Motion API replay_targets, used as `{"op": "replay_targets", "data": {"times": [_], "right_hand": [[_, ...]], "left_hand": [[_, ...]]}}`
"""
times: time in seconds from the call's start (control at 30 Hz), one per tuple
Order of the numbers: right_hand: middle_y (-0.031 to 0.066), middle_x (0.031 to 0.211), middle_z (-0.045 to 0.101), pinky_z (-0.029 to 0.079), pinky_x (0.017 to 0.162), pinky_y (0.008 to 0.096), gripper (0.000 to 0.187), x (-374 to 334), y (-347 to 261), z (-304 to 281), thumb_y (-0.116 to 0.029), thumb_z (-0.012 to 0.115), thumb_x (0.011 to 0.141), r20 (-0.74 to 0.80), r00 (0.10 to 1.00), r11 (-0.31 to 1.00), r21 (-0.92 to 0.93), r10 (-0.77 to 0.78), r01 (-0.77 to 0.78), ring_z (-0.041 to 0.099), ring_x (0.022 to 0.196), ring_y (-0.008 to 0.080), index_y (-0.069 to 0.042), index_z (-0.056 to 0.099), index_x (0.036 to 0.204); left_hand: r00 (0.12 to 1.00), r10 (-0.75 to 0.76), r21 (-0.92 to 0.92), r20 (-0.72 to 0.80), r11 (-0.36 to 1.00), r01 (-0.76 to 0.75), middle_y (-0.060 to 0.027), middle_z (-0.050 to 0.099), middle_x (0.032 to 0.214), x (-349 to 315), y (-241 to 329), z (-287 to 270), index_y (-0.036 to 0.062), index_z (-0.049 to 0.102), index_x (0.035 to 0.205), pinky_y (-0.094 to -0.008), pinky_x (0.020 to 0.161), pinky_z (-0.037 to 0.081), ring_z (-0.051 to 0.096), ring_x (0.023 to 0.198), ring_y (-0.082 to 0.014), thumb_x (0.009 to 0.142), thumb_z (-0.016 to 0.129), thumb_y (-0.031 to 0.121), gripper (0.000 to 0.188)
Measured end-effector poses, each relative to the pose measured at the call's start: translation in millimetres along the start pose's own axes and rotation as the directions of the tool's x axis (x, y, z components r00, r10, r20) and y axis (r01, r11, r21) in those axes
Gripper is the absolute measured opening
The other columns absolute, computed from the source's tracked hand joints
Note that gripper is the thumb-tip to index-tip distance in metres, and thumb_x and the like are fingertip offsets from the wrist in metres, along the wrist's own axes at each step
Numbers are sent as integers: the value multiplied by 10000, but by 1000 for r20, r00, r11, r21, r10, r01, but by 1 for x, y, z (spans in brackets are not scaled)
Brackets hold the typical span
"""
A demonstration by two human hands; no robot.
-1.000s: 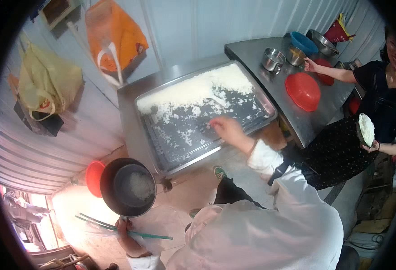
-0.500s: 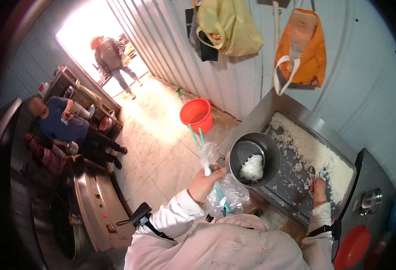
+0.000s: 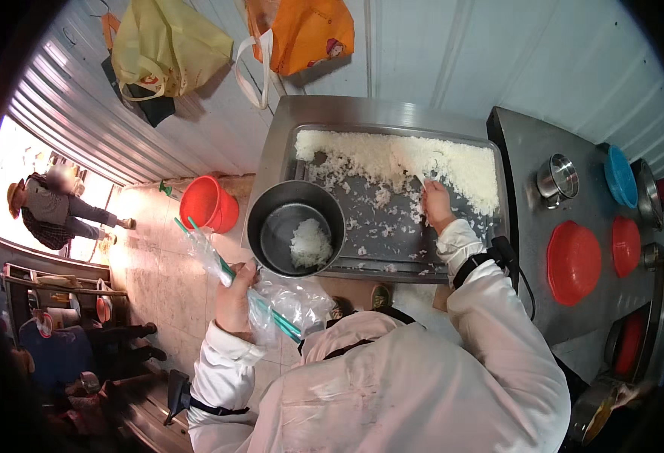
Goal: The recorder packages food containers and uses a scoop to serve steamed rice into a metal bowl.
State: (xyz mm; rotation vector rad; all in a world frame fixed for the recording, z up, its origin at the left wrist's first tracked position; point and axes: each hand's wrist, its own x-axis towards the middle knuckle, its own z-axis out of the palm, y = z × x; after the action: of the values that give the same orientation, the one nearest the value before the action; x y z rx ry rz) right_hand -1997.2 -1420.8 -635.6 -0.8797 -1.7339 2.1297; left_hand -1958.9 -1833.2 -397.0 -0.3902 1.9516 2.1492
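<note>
My left hand (image 3: 235, 303) is closed around a crumpled clear plastic bag (image 3: 290, 298) with thin green sticks (image 3: 281, 322) running through it. Its thumb lies close to the rim of a dark metal pot (image 3: 273, 220); I cannot tell whether it also grips the pot. A clump of white rice (image 3: 311, 243) lies in the pot, which overlaps the left side of a large metal tray (image 3: 392, 260). Over the tray, my right hand (image 3: 437, 204) is closed on a small spoon (image 3: 422, 178), its tip at the edge of the rice (image 3: 452, 162) spread along the far side.
Red plastic basins (image 3: 573, 263), a blue basin (image 3: 620, 177) and a small steel pot (image 3: 557, 180) stand on the right counter. A red bucket (image 3: 209, 205) is on the floor. Bags (image 3: 169, 49) hang on the wall. Two people are at the left, one near the doorway.
The view has swung right, bringing the right counter into sight. My right hand stays over the tray with the spoon at the rice; my left still holds the plastic bag beside the pot.
</note>
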Motion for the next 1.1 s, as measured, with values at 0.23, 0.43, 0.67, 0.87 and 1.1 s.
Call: {"op": "replay_targets", "data": {"times": [0.23,0.43,0.67,0.87,1.1], "right_hand": [[-43,518,378,255,356,201,230,-29,-39,-18,-264,471,860,-102,993,998,-33,-53,50,302,396,52,-103,459,697],[-33,560,414,287,441,203,243,-86,-123,-35,-235,470,861,98,995,979,-196,-33,51,345,484,56,-40,496,719],[12,546,441,296,437,245,205,-149,-206,-6,-213,495,833,322,834,592,-592,-448,546,382,451,122,-68,484,688],[24,571,430,362,530,298,74,-174,-207,32,-180,563,663,694,405,-348,-677,-595,649,479,504,181,-125,515,659],[35,567,468,369,505,342,127,-173,-228,9,-199,546,720,673,546,-192,-700,-498,687,492,505,221,-105,509,642]], "left_hand": [[995,8,-11,96,1000,-6,15,466,668,5,7,23,62,522,735,-214,576,311,401,609,-81,760,611,217,180],[982,-77,35,174,997,72,25,452,643,28,0,40,77,512,708,-211,523,304,395,573,-69,787,586,220,180],[930,-95,83,356,994,70,20,453,636,39,-1,94,80,504,720,-221,527,341,416,563,-77,815,526,168,131],[902,-260,60,345,965,255,21,435,630,32,9,124,87,492,717,-231,554,354,417,582,-92,809,516,188,138],[895,-297,38,333,952,302,14,440,631,47,-8,116,82,486,706,-226,547,352,414,579,-95,789,525,172,129]]}}
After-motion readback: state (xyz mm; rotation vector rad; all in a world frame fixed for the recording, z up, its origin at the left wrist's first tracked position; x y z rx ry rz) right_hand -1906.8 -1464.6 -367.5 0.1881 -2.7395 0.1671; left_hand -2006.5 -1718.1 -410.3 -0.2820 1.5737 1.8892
